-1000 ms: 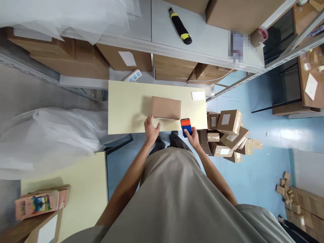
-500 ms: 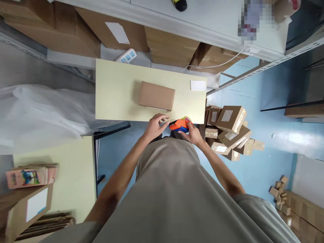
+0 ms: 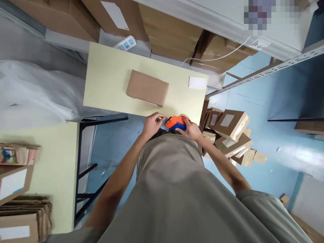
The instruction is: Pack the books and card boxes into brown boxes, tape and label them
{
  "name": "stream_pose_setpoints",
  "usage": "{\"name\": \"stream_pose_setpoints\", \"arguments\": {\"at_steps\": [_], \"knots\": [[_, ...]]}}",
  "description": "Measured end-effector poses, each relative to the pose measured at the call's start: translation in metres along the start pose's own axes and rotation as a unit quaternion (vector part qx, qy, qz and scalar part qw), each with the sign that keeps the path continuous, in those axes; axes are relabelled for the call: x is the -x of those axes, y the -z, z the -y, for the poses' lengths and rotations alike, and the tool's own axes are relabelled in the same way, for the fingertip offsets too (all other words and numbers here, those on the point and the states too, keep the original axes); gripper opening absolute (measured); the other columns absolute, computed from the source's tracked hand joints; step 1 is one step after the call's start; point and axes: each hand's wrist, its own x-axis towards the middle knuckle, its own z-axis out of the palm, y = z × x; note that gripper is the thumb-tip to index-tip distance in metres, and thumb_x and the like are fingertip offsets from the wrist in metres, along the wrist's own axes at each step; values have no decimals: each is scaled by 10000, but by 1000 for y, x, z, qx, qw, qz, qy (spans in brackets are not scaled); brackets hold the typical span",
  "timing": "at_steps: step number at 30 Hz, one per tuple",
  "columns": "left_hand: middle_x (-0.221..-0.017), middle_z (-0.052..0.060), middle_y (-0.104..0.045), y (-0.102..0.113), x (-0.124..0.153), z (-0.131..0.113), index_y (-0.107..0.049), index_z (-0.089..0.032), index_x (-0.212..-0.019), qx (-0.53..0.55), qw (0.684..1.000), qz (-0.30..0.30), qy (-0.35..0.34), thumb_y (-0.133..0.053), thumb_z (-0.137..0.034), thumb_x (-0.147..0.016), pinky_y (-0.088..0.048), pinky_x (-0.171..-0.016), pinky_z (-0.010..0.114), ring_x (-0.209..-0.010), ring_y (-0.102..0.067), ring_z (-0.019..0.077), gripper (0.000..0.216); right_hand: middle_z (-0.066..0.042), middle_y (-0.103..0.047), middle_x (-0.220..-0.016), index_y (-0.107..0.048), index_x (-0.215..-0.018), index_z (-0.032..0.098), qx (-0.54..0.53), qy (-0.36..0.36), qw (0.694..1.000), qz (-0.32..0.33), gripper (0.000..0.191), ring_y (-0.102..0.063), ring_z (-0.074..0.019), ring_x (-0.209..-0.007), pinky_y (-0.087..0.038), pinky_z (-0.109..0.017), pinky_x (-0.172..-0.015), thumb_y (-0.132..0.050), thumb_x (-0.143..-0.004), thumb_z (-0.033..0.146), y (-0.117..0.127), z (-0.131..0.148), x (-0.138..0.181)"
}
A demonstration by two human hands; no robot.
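My right hand (image 3: 191, 130) is wrapped round an orange and blue tape dispenser (image 3: 174, 122), held at the table's near edge in front of my waist. A roll of tape shows at its upper side. At the dispenser's black front end is my left hand (image 3: 152, 125), thumb and forefinger pinched together; whatever lies between them is too small to make out. Beyond both hands, a closed brown cardboard box (image 3: 147, 87) rests slightly turned on the pale yellow table (image 3: 106, 77). On the table's right part lies a white label (image 3: 197, 82).
Cardboard parcels (image 3: 231, 125) are piled on the floor to the right. A grey shelf (image 3: 215, 25) with large boxes and a white power strip (image 3: 126, 44) stands behind the table. At left are white plastic sheeting (image 3: 37, 94) and another table (image 3: 60, 162) with flattened cartons (image 3: 27, 209).
My view has shifted and tilted. My left fingertips have closed from a looser spread into a pinch by the dispenser's front. The right hand still grips the tape dispenser.
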Motion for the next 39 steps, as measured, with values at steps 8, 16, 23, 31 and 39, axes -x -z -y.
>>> {"name": "stream_pose_setpoints", "arguments": {"at_steps": [8,16,23,31,39], "knots": [[-908,26,-830,-8,6,33,-831,-228,-949,-7,998,-66,23,-763,-388,-985,-524,-736,293,-675,-608,157,177,-222,-791,-1385,-504,-1580,139,97,29,992,73,685,-820,-373,-1164,-594,-428,-986,-554,-1148,668,25,-10,-15],[-961,50,-851,-12,-25,96,-827,-207,-927,22,987,-134,91,-784,-347,-948,-529,-767,293,-725,-631,173,148,-243,-793,-1378,-450,-1613,116,157,-42,984,79,685,-795,-403,-1229,-588,-444,-991,-502,-1168,634,23,-35,-27],[-1045,78,-859,-24,-47,120,-831,-191,-974,-5,972,-189,139,-749,-299,-982,-526,-843,304,-772,-675,187,136,-292,-775,-1379,-380,-1633,68,181,-71,979,57,725,-784,-392,-1227,-566,-444,-1019,-438,-1187,638,-10,-21,-60],[-1131,108,-884,-13,-62,116,-888,-197,-1085,-30,974,-145,171,-750,-366,-1001,-563,-957,344,-987,-794,262,234,-291,-781,-1357,-391,-1596,71,164,-111,979,39,710,-773,-393,-1257,-570,-427,-998,-449,-1184,645,-21,-20,-75],[-1184,152,-873,-3,-62,96,-833,-210,-1210,-124,946,-128,269,-791,-420,-962,-542,-1126,453,-1252,-778,364,327,-311,-786,-1306,-388,-1557,55,155,-124,979,52,629,-790,-383,-1208,-563,-436,-1021,-407,-1207,577,-26,3,-67]]}}
